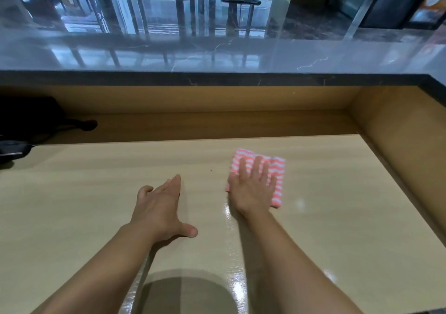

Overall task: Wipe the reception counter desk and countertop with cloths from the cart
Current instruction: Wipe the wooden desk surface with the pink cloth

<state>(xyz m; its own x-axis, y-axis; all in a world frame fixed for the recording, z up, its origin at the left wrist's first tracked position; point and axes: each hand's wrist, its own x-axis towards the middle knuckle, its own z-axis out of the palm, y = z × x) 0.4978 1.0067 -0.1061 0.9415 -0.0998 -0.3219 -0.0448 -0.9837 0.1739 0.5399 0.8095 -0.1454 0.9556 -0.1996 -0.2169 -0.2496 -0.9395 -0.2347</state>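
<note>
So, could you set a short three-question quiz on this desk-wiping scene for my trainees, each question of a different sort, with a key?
1. True or false: the left hand grips the striped cloth.
2. The cloth lies on: A a chair; B the wooden desk; C the floor.
3. Short answer: how does the right hand lay its fingers on the cloth?
Key: 1 false, the left hand holds nothing; 2 B; 3 straight and flat, pressing it.
</note>
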